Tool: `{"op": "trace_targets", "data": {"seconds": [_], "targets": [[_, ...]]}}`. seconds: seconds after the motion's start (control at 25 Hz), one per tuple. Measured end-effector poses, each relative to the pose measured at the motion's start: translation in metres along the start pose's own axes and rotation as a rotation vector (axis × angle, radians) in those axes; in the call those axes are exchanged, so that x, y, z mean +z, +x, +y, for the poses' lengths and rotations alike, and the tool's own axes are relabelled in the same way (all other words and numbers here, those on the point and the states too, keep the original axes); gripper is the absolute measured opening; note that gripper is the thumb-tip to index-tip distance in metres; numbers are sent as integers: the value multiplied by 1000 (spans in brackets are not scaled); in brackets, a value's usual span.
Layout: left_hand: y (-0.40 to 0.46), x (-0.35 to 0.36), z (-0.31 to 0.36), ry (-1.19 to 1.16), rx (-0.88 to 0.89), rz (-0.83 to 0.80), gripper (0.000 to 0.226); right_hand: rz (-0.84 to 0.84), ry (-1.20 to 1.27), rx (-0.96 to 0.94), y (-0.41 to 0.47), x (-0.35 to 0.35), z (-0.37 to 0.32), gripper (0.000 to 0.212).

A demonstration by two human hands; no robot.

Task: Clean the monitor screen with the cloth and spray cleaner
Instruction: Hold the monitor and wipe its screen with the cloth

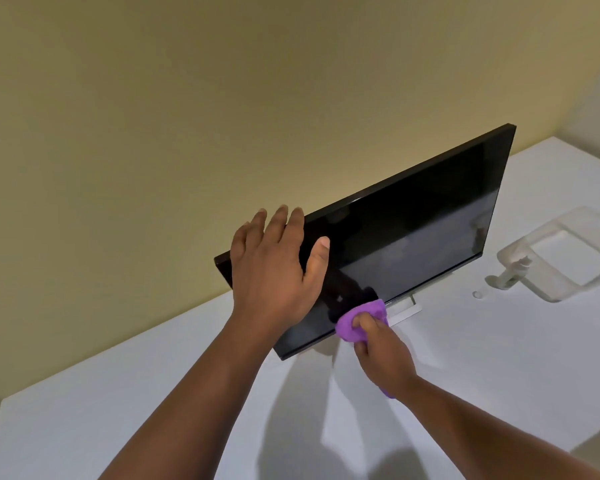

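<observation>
A black monitor (413, 216) stands tilted on a white table (482, 393), its screen dark. My left hand (274, 271) holds the monitor's top left edge, with the fingers over the top and the thumb on the screen. My right hand (381, 351) grips a bunched purple cloth (361, 318) and presses it against the lower edge of the screen, left of the stand (406, 310). A clear spray bottle (561, 258) with a white trigger lies on its side on the table to the right of the monitor, apart from both hands.
A small round white cap (477, 294) lies on the table beside the bottle's nozzle. A plain yellowish wall (187, 116) rises right behind the monitor. The table's left edge (0, 403) drops off at the lower left.
</observation>
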State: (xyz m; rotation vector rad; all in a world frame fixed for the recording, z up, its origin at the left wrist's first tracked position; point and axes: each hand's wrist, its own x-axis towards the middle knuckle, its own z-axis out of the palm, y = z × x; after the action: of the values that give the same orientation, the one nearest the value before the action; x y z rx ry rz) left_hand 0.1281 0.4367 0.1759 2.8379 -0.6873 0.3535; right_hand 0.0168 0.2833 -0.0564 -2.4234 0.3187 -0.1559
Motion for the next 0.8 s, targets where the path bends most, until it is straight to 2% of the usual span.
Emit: {"op": "trace_targets", "data": {"seconds": [0.12,0.32,0.44,0.56,0.8], "targets": [[16,6,28,29,46,-23,69,92,300,202,17,-29,27,26],[43,19,79,47,87,-60,69,358,597,602,64,-86,68,17],[60,27,108,39,100,-76,69,422,778,724,96,-131,86,24],[74,34,132,26,113,-104,69,492,928,724,117,-171,86,30],[80,34,153,10,48,-108,63,550,1077,543,144,-238,54,28]]}}
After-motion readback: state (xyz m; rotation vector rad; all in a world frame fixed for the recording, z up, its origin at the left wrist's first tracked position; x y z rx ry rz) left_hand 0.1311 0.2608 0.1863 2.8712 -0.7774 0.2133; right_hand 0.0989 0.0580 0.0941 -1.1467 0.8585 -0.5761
